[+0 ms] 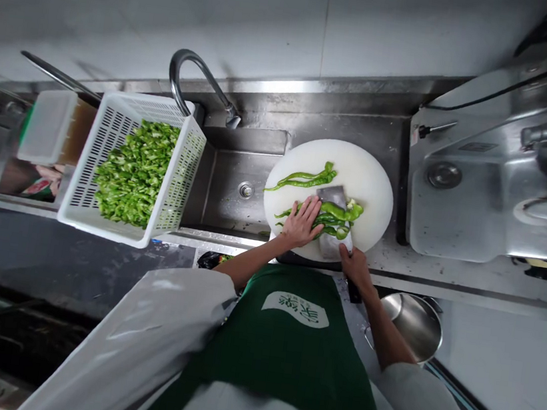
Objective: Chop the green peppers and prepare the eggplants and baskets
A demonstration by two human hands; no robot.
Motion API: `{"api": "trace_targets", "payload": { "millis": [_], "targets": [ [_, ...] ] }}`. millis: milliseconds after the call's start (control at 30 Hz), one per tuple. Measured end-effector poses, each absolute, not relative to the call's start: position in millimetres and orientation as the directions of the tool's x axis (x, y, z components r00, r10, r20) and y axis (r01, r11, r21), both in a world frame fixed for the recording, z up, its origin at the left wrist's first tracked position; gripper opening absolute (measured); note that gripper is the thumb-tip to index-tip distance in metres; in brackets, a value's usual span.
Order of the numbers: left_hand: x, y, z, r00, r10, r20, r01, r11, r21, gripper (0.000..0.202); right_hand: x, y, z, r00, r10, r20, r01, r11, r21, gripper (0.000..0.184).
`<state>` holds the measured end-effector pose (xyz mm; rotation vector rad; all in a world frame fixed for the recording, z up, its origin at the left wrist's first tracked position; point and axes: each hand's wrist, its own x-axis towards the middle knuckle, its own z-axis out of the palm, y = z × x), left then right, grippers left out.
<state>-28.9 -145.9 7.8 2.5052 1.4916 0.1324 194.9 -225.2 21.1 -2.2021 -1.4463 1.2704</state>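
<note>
Right grip (356, 268) clasps cleaver (332, 248), left grip (303, 222) lies flat on peppers (334, 211), basket (179, 176) and faucet (209, 78) standing leftward.

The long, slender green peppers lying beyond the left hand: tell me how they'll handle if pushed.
The slender green peppers curve along their length, so they'd probably rock or skid rather than roll straight across the round white board. Their skins look shiny, so may be slippery. Being thin, they're likely light and could flex slightly.
</note>
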Motion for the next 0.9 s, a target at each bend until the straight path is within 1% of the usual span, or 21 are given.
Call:
{"api": "trace_targets", "payload": {
  "millis": [100,233,400,500,700,900],
  "targets": [
    [-24.0,-144.8,10.0,0.512,0.859,-0.021,0.835,-0.491,0.249,0.078,206.6,-242.3,20.8,0.196,0.768,-0.609,0.599,-0.586,-0.546,0.044],
    [-24.5,-147.1,7.5,0.437,0.899,-0.032,0.876,-0.418,0.242,0.084,213.5,-259.3,17.6,0.26,0.744,-0.616,0.571,-0.633,-0.523,0.046],
    [-28.0,-145.6,-1.1,0.448,0.893,-0.056,0.871,-0.421,0.253,0.087,205.3,-258.0,15.2,0.246,0.7,-0.67,0.49,-0.687,-0.537,0.044],
    [-26.7,-143.3,-3.7,0.451,0.891,-0.05,0.869,-0.426,0.251,0.087,207.8,-260.5,15.4,0.232,0.713,-0.661,0.489,-0.673,-0.555,0.046],
    [-27.7,-142.8,-5.4,0.474,0.88,-0.031,0.855,-0.451,0.256,0.085,200.6,-259.5,14.9,0.225,0.699,-0.679,0.499,-0.681,-0.536,0.052],
    [-26.4,-142.7,-5.0,0.48,0.877,-0.033,0.852,-0.457,0.256,0.084,194.2,-266.0,11.9,0.204,0.734,-0.648,0.536,-0.637,-0.554,0.057]
  ]
}}
